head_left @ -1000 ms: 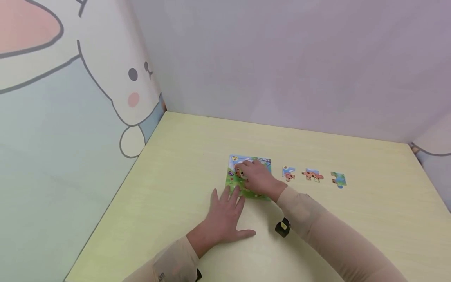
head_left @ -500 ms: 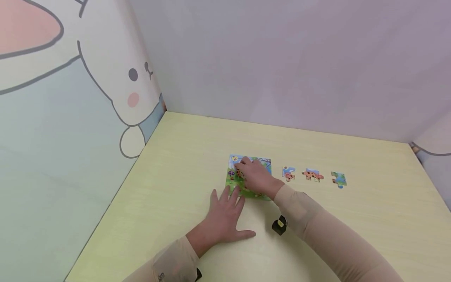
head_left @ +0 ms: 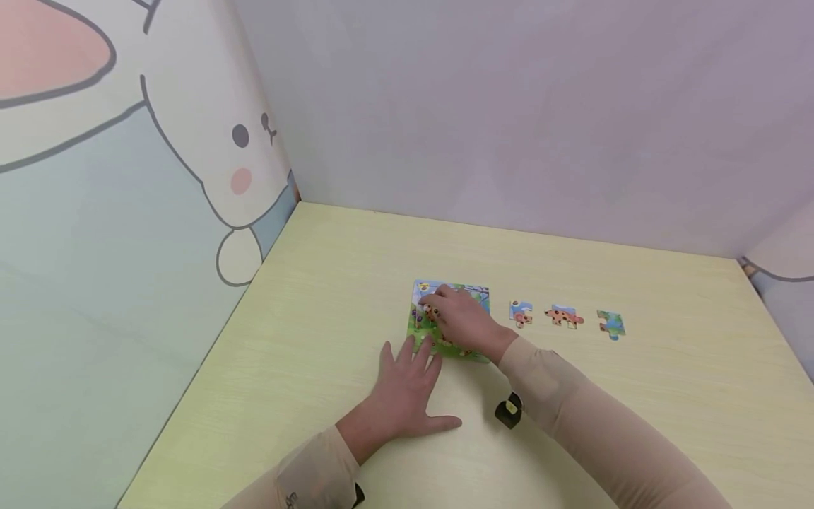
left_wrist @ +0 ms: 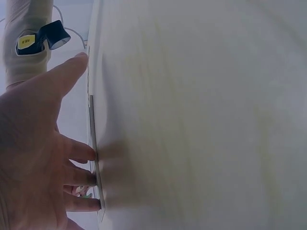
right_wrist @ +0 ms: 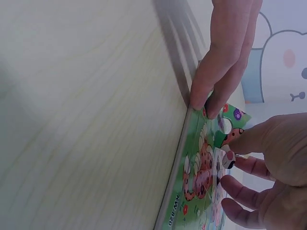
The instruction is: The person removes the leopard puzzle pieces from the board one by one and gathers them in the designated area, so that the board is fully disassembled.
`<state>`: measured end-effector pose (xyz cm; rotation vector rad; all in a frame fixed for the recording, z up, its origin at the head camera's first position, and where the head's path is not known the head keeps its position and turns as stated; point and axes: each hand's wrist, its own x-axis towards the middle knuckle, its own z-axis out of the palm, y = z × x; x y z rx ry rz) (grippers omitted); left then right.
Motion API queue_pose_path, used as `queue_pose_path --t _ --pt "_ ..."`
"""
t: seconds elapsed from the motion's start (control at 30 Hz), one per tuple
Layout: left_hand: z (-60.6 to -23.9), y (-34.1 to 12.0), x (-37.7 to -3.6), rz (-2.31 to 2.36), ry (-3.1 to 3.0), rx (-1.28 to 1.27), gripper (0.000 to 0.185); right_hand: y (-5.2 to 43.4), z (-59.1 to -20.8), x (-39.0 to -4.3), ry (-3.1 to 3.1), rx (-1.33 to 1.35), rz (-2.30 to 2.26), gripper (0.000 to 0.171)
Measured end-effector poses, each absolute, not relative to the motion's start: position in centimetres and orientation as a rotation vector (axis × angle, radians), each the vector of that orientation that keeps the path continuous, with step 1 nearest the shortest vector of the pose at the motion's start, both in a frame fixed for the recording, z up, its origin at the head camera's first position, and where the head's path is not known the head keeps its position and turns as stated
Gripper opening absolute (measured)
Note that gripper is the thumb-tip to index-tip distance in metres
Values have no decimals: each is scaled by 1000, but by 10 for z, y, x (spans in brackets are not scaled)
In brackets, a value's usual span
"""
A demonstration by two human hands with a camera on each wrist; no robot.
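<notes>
Ideally, the right hand (head_left: 467, 318), pinching a tilted jigsaw piece (right_wrist: 237, 114) over the puzzle board (head_left: 485, 291) at mid-frame, should level it before pressing, while the left hand (head_left: 407, 397), fingers spread, braces the lower edge.

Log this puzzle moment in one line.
left hand: touching puzzle board edge | right hand: pinching puzzle piece over board | three loose pieces: right of board
</notes>
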<state>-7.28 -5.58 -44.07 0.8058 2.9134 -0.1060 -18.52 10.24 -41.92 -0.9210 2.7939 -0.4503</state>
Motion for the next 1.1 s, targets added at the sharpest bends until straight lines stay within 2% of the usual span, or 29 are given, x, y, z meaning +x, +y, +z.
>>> queue_pose_path --t 0.27,0.53,0.93,1.1 --pt "-440 -56 -73 -115 2916 811 104 103 -421 -185 2821 -1010 -544 24" --pt "-438 -56 -73 -93 2902 805 102 114 -407 -183 2769 -882 -619 29" --pt "-439 -55 -74 -100 2881 776 105 189 -366 -187 2632 -668 -546 28" --pt "-438 -56 -75 -99 2872 760 105 219 -362 -188 2547 -587 -470 24"
